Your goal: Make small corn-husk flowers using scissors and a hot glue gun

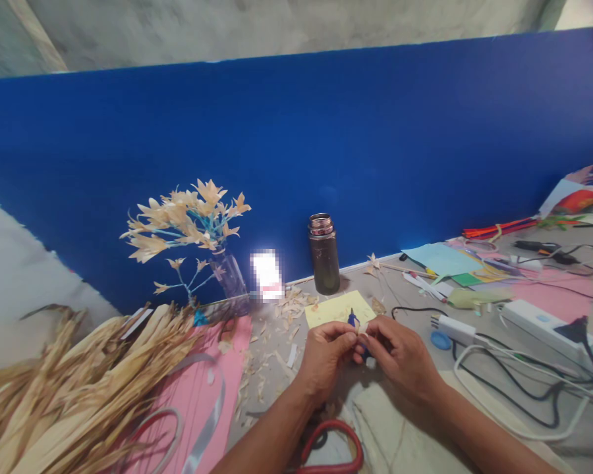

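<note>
My left hand [329, 355] and my right hand [400, 352] meet at the centre of the table, fingertips pinched together. Between them is a small pale piece [359, 331], partly covered by the fingers; its exact shape cannot be made out. A dark blue pointed object [352, 317] pokes up by the fingertips, and more blue shows below them, so which hand bears it is unclear. Just behind the hands lies a yellow paper [336, 307]. Red-handled scissors [358, 454] rest near the front edge, below my hands.
Dried husks [79, 395] and pink paper [227, 388] lie left. Pale flowers [178, 220] stand in a clear bottle [231, 276]. An open dark flask [326, 260] stands behind the hands. Husk scraps [294, 303] are scattered about. A white power strip [543, 326] and cables lie right.
</note>
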The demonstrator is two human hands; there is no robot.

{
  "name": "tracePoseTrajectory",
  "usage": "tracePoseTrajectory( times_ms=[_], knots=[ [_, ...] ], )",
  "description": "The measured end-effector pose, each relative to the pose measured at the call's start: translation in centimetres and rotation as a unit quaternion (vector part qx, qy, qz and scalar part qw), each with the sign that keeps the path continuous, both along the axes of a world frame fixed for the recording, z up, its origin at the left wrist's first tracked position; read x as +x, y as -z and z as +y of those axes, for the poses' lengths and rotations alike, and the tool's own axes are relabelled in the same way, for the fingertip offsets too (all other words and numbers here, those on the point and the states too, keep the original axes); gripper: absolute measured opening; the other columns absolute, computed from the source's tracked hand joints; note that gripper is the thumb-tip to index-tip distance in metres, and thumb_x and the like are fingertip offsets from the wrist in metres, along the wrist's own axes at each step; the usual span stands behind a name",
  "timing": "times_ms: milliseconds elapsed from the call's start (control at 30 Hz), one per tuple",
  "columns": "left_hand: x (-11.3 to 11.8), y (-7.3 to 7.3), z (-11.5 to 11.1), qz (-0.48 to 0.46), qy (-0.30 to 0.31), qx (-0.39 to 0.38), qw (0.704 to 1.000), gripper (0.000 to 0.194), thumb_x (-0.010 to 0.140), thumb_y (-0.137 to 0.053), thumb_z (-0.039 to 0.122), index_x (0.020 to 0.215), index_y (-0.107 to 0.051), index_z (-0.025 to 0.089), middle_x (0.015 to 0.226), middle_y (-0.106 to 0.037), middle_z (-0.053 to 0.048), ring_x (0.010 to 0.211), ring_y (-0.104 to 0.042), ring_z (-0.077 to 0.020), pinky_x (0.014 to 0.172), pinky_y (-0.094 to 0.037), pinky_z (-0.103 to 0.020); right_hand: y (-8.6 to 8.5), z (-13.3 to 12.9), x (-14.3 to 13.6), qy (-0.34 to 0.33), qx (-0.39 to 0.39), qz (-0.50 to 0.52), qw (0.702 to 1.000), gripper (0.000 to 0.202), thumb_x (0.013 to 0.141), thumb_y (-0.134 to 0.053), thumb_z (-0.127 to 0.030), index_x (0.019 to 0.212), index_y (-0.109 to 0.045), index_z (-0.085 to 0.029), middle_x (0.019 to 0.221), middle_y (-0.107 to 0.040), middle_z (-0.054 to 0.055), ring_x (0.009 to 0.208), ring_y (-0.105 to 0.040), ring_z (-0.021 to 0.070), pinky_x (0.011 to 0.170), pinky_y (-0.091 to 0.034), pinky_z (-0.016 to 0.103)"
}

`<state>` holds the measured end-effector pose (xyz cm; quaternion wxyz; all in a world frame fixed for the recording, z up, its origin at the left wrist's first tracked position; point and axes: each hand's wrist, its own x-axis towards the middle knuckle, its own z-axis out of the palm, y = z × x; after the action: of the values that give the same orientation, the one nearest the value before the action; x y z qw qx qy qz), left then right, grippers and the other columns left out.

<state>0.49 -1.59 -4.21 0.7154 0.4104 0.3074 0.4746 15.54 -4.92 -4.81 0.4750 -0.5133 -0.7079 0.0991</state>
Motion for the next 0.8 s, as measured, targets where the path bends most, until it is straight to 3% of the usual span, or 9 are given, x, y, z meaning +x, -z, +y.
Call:
tracePoseTrajectory(
  times_ms=[367, 800],
  knots=[
    [-0.6, 1.1, 0.9, -0.032, 0.063, -0.049, 0.996, 0.036, 0.052, -0.095, 0.028, 0.069, -0.068, 0.011, 0.06, -0.068, -0.004, 0.054, -0.061, -0.0114, 0.049, -0.045, -0.02, 0.5, 0.2, 0.3, -0.021, 0.012, 0.009, 1.0, 0.019, 0.093, -0.057, -0.027, 0.076, -0.063, -0.022, 0.07, -0.064, 0.001, 0.063, -0.06, 0.0163, 0.061, -0.043, 0.027],
    [-1.8, 0.3, 1.1, 0.006, 0.151, -0.047, 0.987, 0.037, 0.05, -0.095, 0.029, 0.069, -0.068, 0.012, 0.059, -0.067, -0.004, 0.05, -0.062, -0.0127, 0.047, -0.047, -0.021, -0.4, 0.3, 0.6, -0.134, 0.052, 0.055, 0.988, 0.021, 0.093, -0.059, -0.027, 0.075, -0.069, -0.023, 0.072, -0.071, 0.004, 0.067, -0.065, 0.019, 0.065, -0.05, 0.029]
  ],
)
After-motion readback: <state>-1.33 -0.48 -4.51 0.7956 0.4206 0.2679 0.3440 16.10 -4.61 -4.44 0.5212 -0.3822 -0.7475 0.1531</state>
